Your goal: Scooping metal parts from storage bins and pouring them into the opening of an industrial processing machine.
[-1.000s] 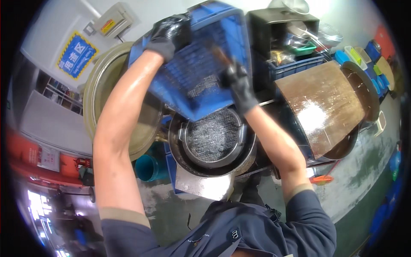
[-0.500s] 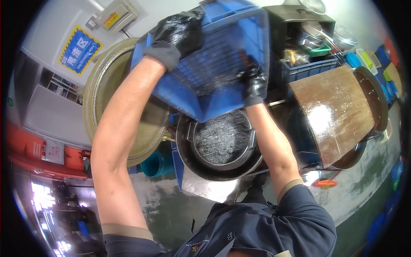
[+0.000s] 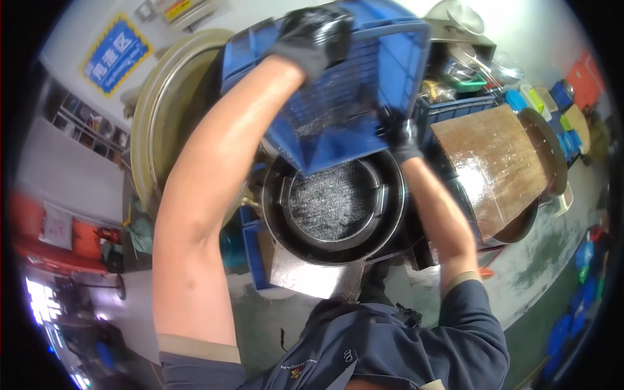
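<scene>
A blue plastic crate (image 3: 354, 148) is tilted with its open side toward me, above a round dark basket (image 3: 377, 227) with two side handles. Small shiny grey pieces (image 3: 328, 205) fill the basket, and more dark bits cling inside the crate. My left hand (image 3: 318, 32), in a black glove with a grey cuff, is closed on the crate's upper part. My gloved right hand (image 3: 398, 133) is at the crate's lower right inner side. Blur smears its fingers, so whether it grips anything cannot be made out.
The basket sits in a wider black round tub (image 3: 270, 224). A large yellowish round drum (image 3: 146, 140) stands at the left. To the right are a brown board (image 3: 491, 162) and a blue bin (image 3: 455, 109). Bowls and strainers (image 3: 465, 65) crowd the back right.
The crate and my left hand have shifted right and slightly up. My right hand has moved a little right and down, staying at the crate's inner side. The whole view has turned somewhat.
</scene>
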Tool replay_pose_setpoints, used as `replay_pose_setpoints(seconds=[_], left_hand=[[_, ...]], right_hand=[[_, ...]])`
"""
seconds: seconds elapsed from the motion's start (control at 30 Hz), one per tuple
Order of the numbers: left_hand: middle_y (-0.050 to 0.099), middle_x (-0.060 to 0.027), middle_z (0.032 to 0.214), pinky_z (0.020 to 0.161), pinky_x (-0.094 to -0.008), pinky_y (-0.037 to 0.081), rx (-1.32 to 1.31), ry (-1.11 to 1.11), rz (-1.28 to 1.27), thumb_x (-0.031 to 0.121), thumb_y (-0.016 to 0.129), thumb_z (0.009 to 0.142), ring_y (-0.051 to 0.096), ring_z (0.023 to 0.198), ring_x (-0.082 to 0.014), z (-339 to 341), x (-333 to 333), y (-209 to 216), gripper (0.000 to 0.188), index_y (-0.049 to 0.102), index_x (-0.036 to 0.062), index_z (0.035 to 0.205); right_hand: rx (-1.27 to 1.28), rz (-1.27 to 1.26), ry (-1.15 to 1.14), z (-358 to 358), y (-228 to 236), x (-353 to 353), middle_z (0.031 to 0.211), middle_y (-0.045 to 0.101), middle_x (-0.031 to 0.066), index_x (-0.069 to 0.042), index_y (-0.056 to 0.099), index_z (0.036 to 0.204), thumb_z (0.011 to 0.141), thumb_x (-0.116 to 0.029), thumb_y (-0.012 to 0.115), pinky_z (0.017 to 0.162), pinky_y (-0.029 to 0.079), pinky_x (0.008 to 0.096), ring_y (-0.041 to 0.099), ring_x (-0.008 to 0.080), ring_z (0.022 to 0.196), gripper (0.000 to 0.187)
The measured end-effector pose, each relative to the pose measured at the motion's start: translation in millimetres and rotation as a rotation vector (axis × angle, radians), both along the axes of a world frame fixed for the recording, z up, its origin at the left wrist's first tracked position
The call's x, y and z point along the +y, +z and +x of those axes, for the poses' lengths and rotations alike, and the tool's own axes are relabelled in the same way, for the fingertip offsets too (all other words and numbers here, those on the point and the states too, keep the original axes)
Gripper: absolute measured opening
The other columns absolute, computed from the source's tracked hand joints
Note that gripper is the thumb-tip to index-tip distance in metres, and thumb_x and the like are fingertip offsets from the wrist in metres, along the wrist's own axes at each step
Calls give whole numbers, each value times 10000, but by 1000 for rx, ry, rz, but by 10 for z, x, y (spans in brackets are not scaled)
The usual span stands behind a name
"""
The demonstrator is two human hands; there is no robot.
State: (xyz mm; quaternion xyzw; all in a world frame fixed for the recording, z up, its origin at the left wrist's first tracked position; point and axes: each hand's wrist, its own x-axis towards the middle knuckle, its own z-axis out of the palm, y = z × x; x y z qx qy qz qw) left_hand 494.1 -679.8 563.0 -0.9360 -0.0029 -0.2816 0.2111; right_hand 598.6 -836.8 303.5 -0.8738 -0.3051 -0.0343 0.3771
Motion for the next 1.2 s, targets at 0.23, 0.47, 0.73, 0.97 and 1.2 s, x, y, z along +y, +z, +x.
replay_pose_setpoints(seconds=[0.23, 0.47, 0.73, 0.97, 1.2], left_hand=[[706, -207, 913, 733, -430, 567, 51, 102, -170, 150, 484, 844, 709, 861, -324, -111, -127, 236, 263, 715, 38, 907], [695, -197, 854, 701, -416, 559, -15, -38, -205, 187, 531, 848, 705, 800, -311, -102, 34, -3, 225, 722, 76, 800], [695, -196, 850, 693, -412, 559, -5, 21, -267, 189, 542, 846, 705, 795, -309, -381, 166, -42, 216, 721, 80, 796], [695, -194, 846, 687, -409, 559, 34, -17, -323, 192, 552, 844, 705, 790, -307, -392, 99, -132, 207, 721, 84, 791], [694, -193, 843, 680, -406, 558, 121, 104, -351, 194, 562, 842, 705, 786, -305, -709, 478, -323, 199, 721, 88, 787]], right_hand=[[-953, -624, 307, 350, 1381, 299, 977, 693, 166, -51, 659, 999, 877, -147, 587, 809, 554, 374, 686, 329, 945, 172], [-715, -772, 314, 715, 478, 626, 1027, 691, 141, -98, 660, 1045, 918, -183, 502, 823, 538, 403, 654, 310, 1023, 220], [-616, -760, 424, 702, 591, 766, 1078, 680, 185, -108, 676, 1075, 921, -196, 465, 840, 534, 416, 655, 343, 1016, 276], [-571, -863, 316, 840, 737, 910, 1111, 664, 233, -19, 691, 1054, 891, -169, 504, 883, 530, 413, 661, 355, 1034, 290], [-292, -768, 152, 576, 454, 1213, 1177, 657, 182, -85, 695, 1114, 885, -225, 530, 911, 510, 426, 641, 338, 1083, 315]])
